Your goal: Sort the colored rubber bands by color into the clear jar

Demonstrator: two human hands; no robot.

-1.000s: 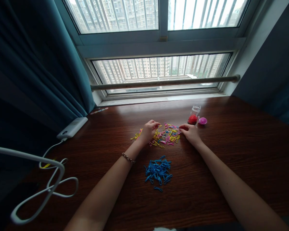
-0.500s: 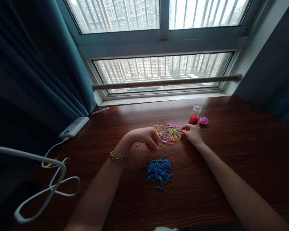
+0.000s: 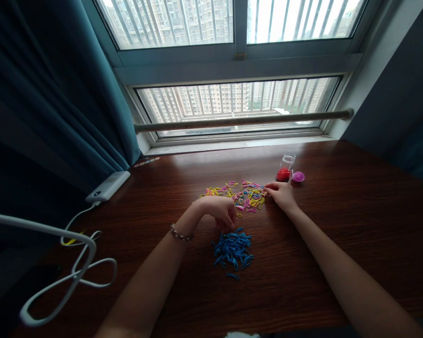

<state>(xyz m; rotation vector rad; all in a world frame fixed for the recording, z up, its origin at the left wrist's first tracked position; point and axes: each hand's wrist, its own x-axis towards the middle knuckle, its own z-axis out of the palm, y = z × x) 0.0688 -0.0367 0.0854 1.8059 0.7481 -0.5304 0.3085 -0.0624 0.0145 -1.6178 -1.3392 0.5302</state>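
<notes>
A pile of blue rubber bands lies on the dark wooden table. Behind it spreads a mixed heap of yellow, pink and blue bands. My left hand, wearing a beaded bracelet, hovers with fingers curled downward just above the far edge of the blue pile; what it pinches is too small to name. My right hand rests at the right edge of the mixed heap, fingers pinched together on the bands there.
A small clear jar with red bands inside stands behind my right hand, its pink lid beside it. A white power bank and looping white cable lie at the left. Window sill and teal curtain border the table.
My left hand pulled back from the mixed heap toward me and now sits over the blue pile. The right hand has barely moved.
</notes>
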